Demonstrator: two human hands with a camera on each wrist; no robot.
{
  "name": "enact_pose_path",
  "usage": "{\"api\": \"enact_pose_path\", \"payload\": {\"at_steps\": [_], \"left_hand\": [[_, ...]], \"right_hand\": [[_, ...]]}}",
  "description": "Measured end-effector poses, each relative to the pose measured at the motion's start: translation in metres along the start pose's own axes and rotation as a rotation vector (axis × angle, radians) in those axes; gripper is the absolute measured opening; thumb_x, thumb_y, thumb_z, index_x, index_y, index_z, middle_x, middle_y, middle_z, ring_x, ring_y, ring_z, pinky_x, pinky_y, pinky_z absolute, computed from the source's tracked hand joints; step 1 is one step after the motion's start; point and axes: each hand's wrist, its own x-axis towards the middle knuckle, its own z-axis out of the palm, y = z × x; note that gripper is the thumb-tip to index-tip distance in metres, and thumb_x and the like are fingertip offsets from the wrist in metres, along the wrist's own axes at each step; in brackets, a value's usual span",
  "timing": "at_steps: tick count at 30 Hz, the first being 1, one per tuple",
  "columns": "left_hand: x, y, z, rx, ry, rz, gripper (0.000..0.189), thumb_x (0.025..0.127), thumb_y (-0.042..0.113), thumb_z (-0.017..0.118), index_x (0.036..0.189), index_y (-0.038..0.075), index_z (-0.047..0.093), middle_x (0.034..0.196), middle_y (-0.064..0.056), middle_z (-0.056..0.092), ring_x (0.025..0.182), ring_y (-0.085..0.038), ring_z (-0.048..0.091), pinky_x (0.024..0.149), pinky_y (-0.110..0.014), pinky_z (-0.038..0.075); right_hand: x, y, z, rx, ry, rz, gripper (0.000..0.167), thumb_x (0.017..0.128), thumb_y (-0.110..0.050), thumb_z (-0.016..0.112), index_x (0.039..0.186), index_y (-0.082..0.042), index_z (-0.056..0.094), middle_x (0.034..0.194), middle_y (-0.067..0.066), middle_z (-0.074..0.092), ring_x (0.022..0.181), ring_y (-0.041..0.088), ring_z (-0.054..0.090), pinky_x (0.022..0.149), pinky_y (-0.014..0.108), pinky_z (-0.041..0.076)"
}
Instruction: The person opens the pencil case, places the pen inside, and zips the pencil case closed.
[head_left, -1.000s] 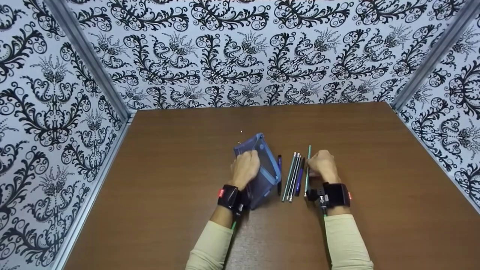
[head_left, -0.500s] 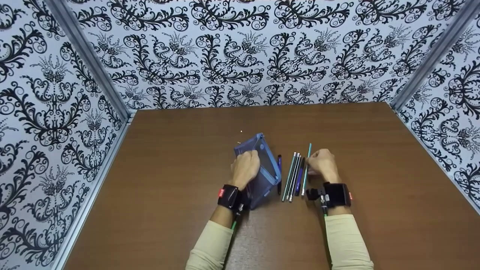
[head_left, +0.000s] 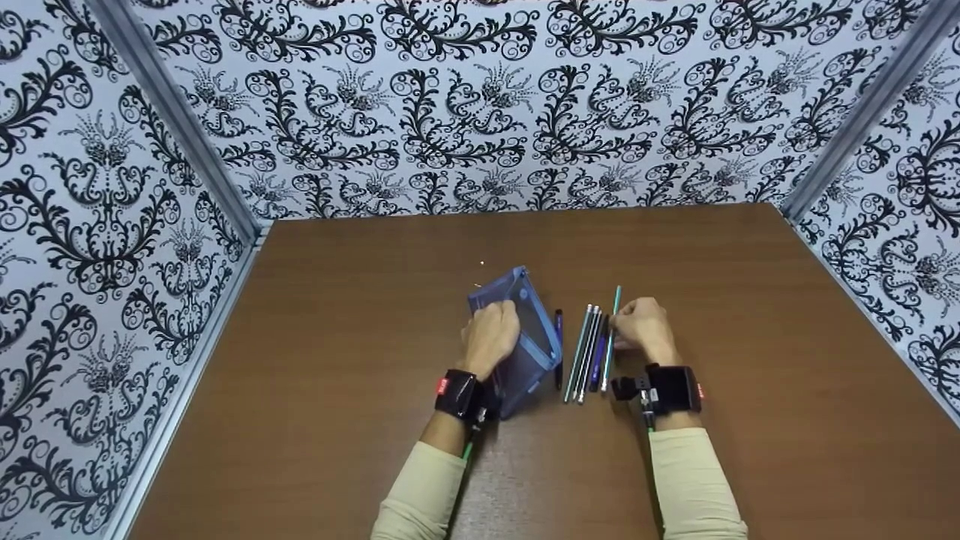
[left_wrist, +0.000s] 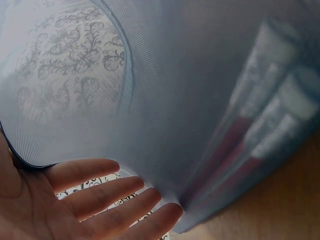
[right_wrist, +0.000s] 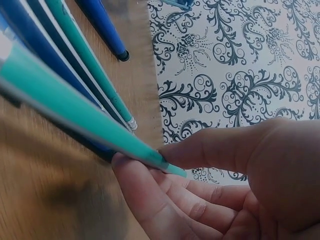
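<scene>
My left hand (head_left: 491, 334) grips a translucent blue zip pencil case (head_left: 521, 382), which stands tilted on the table. Through its wall, in the left wrist view, two reddish pencils (left_wrist: 240, 125) show inside with their pale ends up. My right hand (head_left: 646, 328) pinches a green pencil (right_wrist: 95, 117) between thumb and forefinger. That pencil slants just to the right of a row on the table: a green pencil (head_left: 577, 356), dark pencils (head_left: 587, 356) and a blue-purple pen (head_left: 598, 360). Another blue-purple pen (head_left: 559, 326) lies close against the case's right side.
The brown table (head_left: 337, 337) is enclosed by patterned white walls (head_left: 465, 112) at the back and sides. Two tiny pale specks lie on the table behind the case. Both wrists wear black camera straps (head_left: 675, 390).
My right hand has turned the green pencil, and its lower end has swung left toward the row. The left hand and the pencil case stay where they were.
</scene>
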Motion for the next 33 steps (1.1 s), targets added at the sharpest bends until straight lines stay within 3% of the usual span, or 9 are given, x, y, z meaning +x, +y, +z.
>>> {"api": "enact_pose_path", "payload": {"at_steps": [9,19,27,33], "left_hand": [[-0.0003,-0.0004,-0.0004,-0.002,-0.003,-0.002,0.047,0.102,0.034,0.027,0.076,0.014,0.061,0.091,-0.01,0.069,0.086,-0.031,0.067,0.08,-0.05,0.049],[-0.0025,0.0014,-0.0005,0.014,0.021,0.01,0.05,0.103,0.033,0.03,0.092,0.007,0.071,0.11,-0.014,0.072,0.102,-0.037,0.068,0.086,-0.055,0.049],[-0.0014,0.0007,-0.0009,0.029,0.023,0.005,0.05,0.102,0.033,0.029,0.091,0.007,0.071,0.11,-0.014,0.072,0.1,-0.037,0.068,0.084,-0.054,0.05],[-0.0019,0.0012,-0.0016,0.022,0.01,0.002,0.049,0.102,0.034,0.028,0.084,0.01,0.067,0.104,-0.013,0.073,0.096,-0.035,0.069,0.082,-0.052,0.05]], "right_hand": [[0.0003,0.001,0.0013,0.001,-0.015,-0.008,0.024,0.093,-0.008,0.058,0.111,0.008,0.062,0.116,0.031,0.063,0.065,0.017,0.072,0.065,0.029,0.058],[0.0047,0.0016,0.0017,0.025,-0.031,0.009,0.022,0.092,-0.007,0.056,0.107,0.008,0.062,0.111,0.029,0.063,0.065,0.02,0.073,0.066,0.031,0.058],[0.0029,0.0011,0.0013,0.021,-0.038,0.009,0.025,0.094,-0.008,0.056,0.113,0.009,0.059,0.121,0.032,0.058,0.068,0.018,0.072,0.069,0.031,0.058],[0.0047,0.0006,0.0024,0.038,-0.041,0.023,0.025,0.094,-0.006,0.057,0.113,0.009,0.059,0.116,0.031,0.061,0.065,0.017,0.072,0.066,0.03,0.058]]}}
